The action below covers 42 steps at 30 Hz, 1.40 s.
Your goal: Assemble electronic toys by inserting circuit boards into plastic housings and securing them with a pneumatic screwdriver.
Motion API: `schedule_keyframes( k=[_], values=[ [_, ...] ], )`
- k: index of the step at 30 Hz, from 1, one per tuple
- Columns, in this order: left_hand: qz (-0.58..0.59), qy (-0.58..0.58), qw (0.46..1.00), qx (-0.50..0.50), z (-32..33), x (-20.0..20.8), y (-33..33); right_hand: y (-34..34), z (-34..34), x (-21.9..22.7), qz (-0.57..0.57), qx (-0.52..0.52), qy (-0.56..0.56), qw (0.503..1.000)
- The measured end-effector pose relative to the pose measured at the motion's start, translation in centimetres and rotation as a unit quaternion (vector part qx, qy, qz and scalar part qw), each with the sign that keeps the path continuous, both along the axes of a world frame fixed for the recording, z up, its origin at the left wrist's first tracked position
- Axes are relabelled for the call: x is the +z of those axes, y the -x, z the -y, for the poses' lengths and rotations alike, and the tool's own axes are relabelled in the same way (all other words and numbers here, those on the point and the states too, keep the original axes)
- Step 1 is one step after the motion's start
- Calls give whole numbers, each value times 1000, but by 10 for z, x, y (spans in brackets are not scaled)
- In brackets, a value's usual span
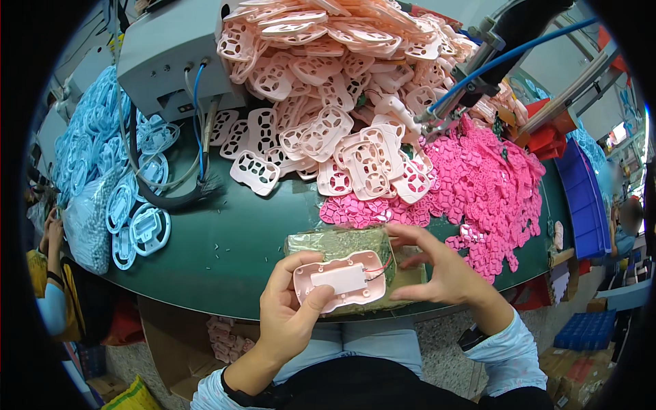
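A pale pink plastic housing half point(372, 292) lies in my left hand point(290, 301), its inner side facing up. My left thumb presses on a white rectangular block point(339, 278) inside it, from which thin red and black wires run to the right. Just right of the housing, my right hand point(437, 270) is held with its fingers spread and curved, holding nothing I can see. Beneath both hands sits a tape-wrapped greenish block point(335, 239) at the table's front edge.
Pale pink shells point(342, 140) are heaped at the back beside a grey machine point(174, 58). Bright pink pieces point(478, 184) pile up at right, light blue frames point(147, 229) at left. A clamped metal arm point(471, 85) reaches over the heap. Another person's arm point(53, 253) shows far left.
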<state>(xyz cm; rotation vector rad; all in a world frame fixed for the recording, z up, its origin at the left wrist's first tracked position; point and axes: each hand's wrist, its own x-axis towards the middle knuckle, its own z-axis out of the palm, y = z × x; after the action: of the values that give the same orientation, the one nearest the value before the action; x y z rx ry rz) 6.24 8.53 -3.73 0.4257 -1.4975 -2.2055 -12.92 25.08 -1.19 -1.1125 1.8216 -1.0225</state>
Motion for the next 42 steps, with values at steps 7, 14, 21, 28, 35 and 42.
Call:
schedule_keyframes(
  k=[7,14,21,28,35,42],
  values=[
    [2,-78,997,20,-4,7,2,-23,9,-17,-147,-24,165,975],
    [63,-42,997,-8,15,6,-4,-11,-15,7,155,-171,114,966],
    [158,470,867,-47,0,-12,8,-2,17,8,57,-163,146,974],
    [124,278,952,-26,16,27,24,-12,42,10,74,-68,114,988],
    [130,137,982,-31,11,6,22,-38,29,-8,-72,-73,81,991],
    [161,125,977,-58,11,-6,14,-37,16,-16,-92,-61,101,989]
  ],
)
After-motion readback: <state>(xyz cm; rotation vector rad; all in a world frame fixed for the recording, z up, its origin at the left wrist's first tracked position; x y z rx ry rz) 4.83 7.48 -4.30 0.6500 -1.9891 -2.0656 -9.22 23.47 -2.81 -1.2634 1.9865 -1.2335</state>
